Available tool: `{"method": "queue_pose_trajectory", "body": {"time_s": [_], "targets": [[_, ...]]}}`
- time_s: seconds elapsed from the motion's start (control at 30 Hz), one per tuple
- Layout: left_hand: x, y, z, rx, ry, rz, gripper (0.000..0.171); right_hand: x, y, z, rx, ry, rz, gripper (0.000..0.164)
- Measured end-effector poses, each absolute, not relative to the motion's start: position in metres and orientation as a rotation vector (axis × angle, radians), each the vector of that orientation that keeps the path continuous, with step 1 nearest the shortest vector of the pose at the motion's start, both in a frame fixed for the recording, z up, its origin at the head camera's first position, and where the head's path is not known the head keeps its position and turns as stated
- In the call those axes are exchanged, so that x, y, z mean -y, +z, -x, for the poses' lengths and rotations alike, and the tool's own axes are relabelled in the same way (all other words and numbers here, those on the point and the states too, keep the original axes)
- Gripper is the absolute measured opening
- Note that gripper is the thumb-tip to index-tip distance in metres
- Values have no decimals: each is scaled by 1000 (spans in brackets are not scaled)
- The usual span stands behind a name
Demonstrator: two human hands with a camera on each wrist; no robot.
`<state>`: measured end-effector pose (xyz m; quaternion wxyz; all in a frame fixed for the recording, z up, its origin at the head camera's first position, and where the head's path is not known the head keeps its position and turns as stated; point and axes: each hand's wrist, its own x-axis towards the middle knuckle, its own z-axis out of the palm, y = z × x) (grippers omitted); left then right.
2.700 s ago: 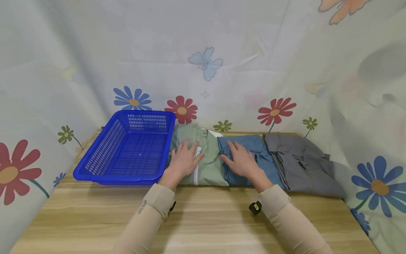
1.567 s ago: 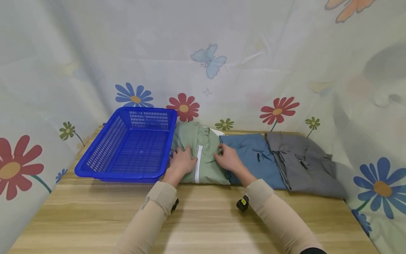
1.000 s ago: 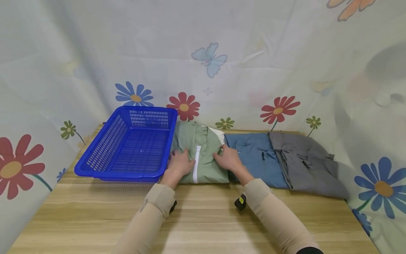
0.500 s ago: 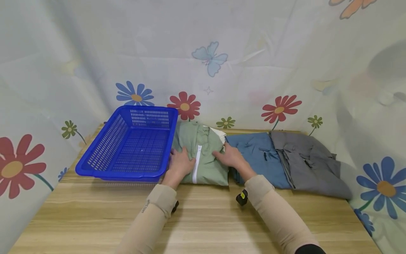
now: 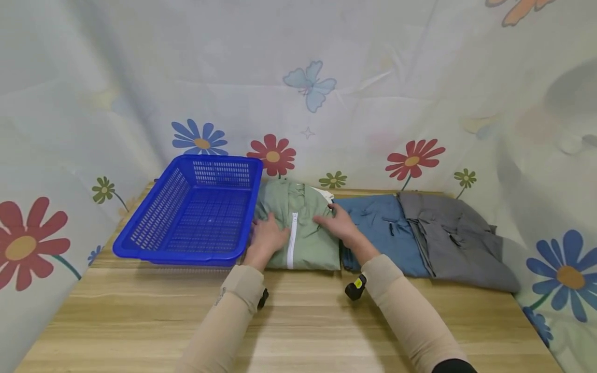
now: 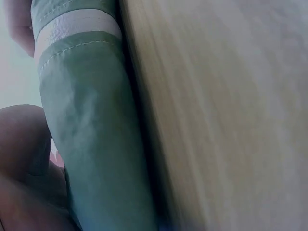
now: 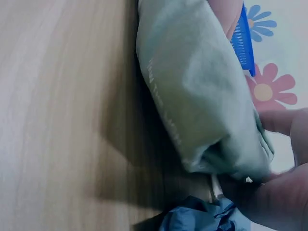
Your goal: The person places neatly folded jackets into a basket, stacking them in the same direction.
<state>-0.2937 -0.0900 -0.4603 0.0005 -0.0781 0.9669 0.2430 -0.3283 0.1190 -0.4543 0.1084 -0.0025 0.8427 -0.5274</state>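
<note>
The folded sage-green zippered fabric garment [image 5: 311, 247] sits between the blue perforated plastic basket [image 5: 186, 257] and the folded slate-blue fabric garment [image 5: 375, 225]. The left hand [image 5: 268, 237] grips the green garment's left side; the right hand [image 5: 344, 226] grips its right edge.

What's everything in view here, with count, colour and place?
Basket: 1, blue, left
Green garment: 1, green, beside basket
Zip: 1, white, on green garment
White material: 1, white, behind green garment
Blue garment: 1, blue, right of green
Grey garment: 1, grey, rightmost
Table: 1, wood-coloured, underneath
Backdrop: 1, white, behind table
Flowers: many, multicoloured, on backdrop
Butterfly: 1, blue, on backdrop
Orange print: 1, orange, top right
Sleeves: 2, beige, on forearms
Band: 1, black, right sleeve
Wrist devices: 2, black, at wrists
Left hand: 1, at green garment's left
Right hand: 1, at green garment's right
</note>
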Motion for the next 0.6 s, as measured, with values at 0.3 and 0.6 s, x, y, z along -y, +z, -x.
{"method": "queue_pose_trajectory", "body": {"time_s": [0.3, 0.6], "targets": [[92, -459, 293, -3042, 798, 238, 74, -134, -445, 328, -2222, -1623, 13, 96], [97, -456, 297, -2984, 974, 249, 61, -138, -439, 329, -2354, -1413, 379, 72]]}}
